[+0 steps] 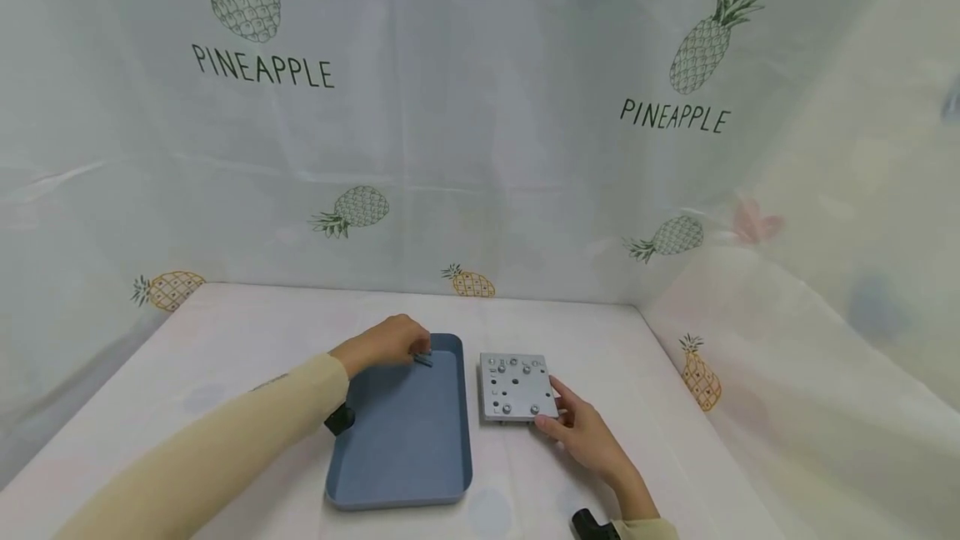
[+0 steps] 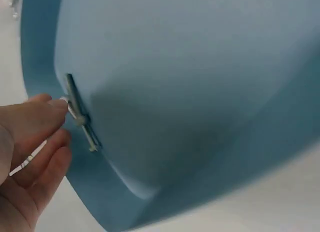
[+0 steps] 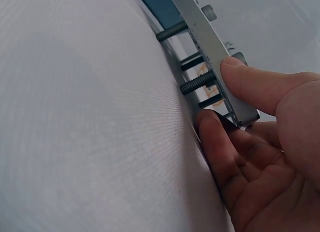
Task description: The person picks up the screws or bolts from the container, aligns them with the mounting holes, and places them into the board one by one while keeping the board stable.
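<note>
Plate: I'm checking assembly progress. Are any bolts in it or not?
In, at least some: the right wrist view shows threaded bolts sticking out beneath the plate, with heads above it.

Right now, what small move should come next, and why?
Probably lift the slim grey metal hardware clear of the blue rectangular tray: the left hand seems to pinch it by the tray's wall, while the right hand grips the silver square metal plate by its edge.

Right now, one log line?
left hand: pinching small metal part, far end of tray | right hand: gripping metal plate edge | plate: right of tray, screws protruding underneath
</note>
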`<action>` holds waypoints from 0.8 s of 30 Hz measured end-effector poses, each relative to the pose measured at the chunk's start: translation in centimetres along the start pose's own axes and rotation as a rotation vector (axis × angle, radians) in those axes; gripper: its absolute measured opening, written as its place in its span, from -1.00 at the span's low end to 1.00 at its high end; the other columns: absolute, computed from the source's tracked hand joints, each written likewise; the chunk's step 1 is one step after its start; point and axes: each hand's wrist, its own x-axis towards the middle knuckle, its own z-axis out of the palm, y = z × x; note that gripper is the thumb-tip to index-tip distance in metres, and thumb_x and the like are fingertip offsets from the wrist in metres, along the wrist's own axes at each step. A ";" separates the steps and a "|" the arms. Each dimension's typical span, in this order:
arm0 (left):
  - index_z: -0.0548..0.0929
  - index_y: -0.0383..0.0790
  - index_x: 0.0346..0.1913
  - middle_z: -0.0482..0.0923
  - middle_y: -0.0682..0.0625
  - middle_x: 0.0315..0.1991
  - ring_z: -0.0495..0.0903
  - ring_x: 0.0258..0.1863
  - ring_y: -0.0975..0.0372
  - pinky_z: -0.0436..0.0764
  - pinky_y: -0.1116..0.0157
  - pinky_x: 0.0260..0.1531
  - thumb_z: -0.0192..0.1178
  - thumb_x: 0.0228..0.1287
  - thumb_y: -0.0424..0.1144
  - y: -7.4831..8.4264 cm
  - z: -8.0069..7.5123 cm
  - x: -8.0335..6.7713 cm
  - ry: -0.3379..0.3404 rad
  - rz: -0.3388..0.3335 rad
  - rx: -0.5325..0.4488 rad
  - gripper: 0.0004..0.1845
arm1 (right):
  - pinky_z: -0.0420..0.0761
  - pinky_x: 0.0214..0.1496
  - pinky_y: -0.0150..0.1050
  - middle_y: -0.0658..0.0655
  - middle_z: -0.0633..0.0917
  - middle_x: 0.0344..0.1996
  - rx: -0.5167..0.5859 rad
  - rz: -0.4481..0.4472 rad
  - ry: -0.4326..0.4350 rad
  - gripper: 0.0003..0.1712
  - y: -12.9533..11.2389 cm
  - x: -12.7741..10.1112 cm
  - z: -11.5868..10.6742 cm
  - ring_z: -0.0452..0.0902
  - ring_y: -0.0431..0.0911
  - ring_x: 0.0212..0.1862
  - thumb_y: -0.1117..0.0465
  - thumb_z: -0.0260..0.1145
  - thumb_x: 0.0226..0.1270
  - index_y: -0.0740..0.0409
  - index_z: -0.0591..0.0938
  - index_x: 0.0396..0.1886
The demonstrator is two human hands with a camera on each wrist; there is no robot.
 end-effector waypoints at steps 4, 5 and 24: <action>0.78 -0.31 -0.21 0.76 -0.10 -0.23 0.68 -0.21 0.10 0.71 0.08 -0.06 0.43 0.09 -0.65 -0.2 0.5 -0.5 -0.011 -0.057 0.038 -0.75 | 0.58 -0.28 -0.35 0.13 0.69 0.02 0.014 0.011 0.000 0.00 -0.1 -0.1 0.2 0.57 -0.11 -0.23 0.01 0.56 0.35 0.11 0.29 0.67; 0.78 -0.31 -0.23 0.76 -0.10 -0.24 0.67 -0.22 0.11 0.70 0.09 -0.07 0.42 0.09 -0.66 -0.3 0.6 -0.6 -0.006 -0.063 0.048 -0.76 | 0.58 -0.29 -0.35 0.12 0.70 0.02 0.016 0.011 0.001 0.00 -0.1 -0.1 0.2 0.56 -0.11 -0.23 0.02 0.56 0.36 0.12 0.29 0.67; 0.76 -0.27 -0.34 0.69 -0.03 -0.35 0.56 -0.37 0.19 0.67 0.18 -0.27 0.43 0.18 -0.60 -0.4 1.4 -0.3 -0.022 -0.170 0.088 -0.83 | 0.59 -0.30 -0.35 0.12 0.70 0.01 0.017 -0.005 -0.007 0.00 -0.2 -0.3 0.1 0.57 -0.13 -0.25 0.02 0.55 0.36 0.15 0.28 0.67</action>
